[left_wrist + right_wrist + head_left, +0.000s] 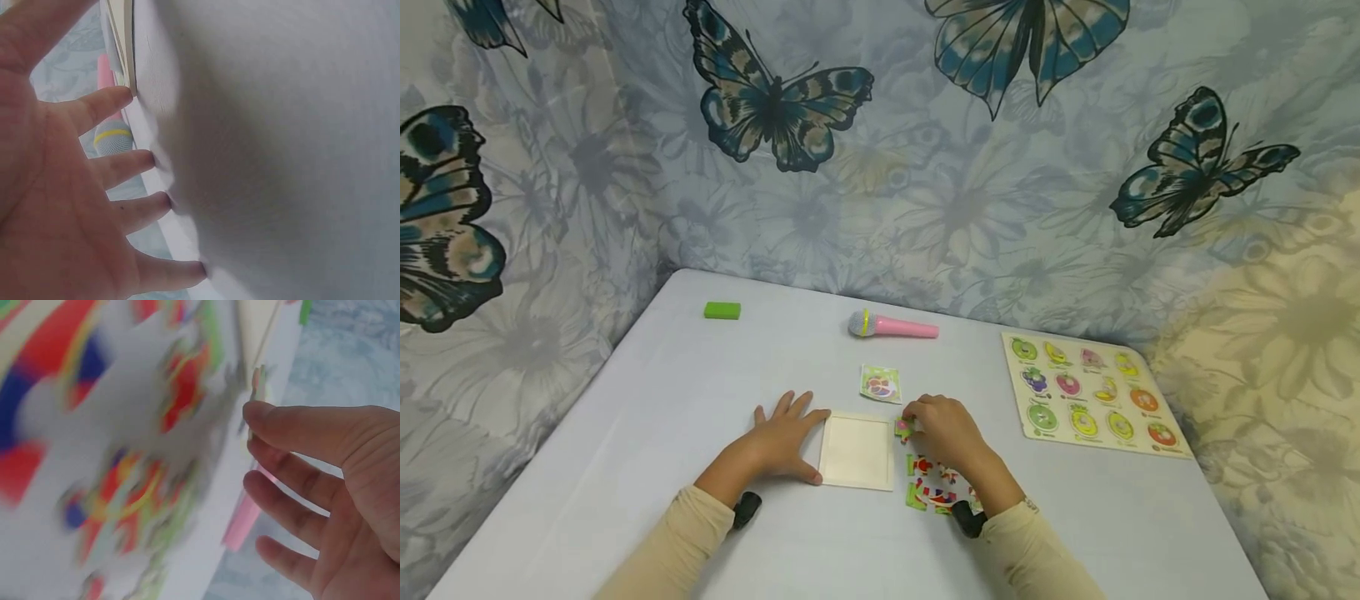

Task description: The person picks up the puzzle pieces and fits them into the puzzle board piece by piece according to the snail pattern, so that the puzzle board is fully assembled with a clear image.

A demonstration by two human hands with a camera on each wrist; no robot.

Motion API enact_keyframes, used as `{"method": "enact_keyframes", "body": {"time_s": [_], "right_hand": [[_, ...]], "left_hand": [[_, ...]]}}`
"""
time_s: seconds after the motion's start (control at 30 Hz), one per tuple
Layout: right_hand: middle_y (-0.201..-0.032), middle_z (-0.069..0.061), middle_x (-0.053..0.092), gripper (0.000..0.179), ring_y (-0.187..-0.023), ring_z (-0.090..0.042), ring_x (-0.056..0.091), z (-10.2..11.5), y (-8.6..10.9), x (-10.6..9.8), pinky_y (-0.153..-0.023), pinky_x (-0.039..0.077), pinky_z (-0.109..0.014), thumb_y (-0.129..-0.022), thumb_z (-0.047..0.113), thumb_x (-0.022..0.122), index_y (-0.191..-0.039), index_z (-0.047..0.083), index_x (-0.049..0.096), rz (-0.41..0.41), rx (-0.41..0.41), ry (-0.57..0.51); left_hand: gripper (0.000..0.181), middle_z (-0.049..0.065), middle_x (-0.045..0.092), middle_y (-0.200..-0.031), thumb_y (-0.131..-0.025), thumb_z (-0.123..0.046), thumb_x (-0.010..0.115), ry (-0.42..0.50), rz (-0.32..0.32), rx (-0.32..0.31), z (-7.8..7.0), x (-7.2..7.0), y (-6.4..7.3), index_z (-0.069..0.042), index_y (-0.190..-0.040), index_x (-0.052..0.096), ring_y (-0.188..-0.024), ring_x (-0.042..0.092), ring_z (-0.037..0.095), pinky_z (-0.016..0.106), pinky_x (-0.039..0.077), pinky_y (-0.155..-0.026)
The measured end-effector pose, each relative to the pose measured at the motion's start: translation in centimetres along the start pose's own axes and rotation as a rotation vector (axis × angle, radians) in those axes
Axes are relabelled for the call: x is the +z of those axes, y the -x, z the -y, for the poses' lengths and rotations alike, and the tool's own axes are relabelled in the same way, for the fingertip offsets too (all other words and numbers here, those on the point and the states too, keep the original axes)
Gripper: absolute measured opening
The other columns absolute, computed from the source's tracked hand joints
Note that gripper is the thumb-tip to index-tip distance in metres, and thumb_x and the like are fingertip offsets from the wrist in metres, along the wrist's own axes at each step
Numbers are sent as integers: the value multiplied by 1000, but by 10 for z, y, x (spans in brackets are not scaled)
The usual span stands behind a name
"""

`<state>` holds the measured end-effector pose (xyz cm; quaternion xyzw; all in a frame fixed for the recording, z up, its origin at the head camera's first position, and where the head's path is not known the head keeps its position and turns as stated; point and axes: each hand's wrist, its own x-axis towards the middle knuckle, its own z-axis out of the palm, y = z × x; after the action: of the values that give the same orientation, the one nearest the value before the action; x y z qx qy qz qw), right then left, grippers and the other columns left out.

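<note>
Hands [778,443] [951,432] flank tray [856,454], left touching edge, right pinching piece [902,429].

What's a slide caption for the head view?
Left hand touches a square tray; right hand pinches a puzzle piece beside it.

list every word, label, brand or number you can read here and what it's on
No text can be read.
Fruit board: tiny print, too small to read.
Picture card: any lettering is too small to tell.
Puzzle pieces: no lettering visible.
Microphone: no lettering visible.
</note>
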<state>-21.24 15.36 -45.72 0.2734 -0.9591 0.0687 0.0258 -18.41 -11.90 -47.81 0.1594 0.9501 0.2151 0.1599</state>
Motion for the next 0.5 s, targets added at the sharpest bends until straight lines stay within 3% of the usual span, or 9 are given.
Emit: {"method": "enact_keyframes", "body": {"time_s": [0.13,0.37,0.5], "right_hand": [[-99,-2,71,24,-93,-22,66,17,-12,-3,-87,51,-43,-76,11,82,-99,11,73,-1,-49,-39],[-106,1,72,22,-105,-21,66,49,-32,11,-94,50,-45,-78,16,81,-100,16,75,8,-146,17],[-102,2,72,20,-101,-20,67,61,-42,17,-94,50,-45,-80,18,80,-100,17,75,8,-182,21]], "left_hand": [[99,18,19,-160,-62,-46,89,-11,6,-15,0,-3,-2,-20,-146,43,-147,7,46,80,9,-101],[98,18,21,-159,-62,-48,88,-9,14,-15,-2,-5,1,-20,-145,44,-146,9,46,80,12,-101],[98,18,22,-159,-62,-48,88,-14,8,-8,1,-5,2,-20,-145,44,-146,9,46,80,13,-101]]}}
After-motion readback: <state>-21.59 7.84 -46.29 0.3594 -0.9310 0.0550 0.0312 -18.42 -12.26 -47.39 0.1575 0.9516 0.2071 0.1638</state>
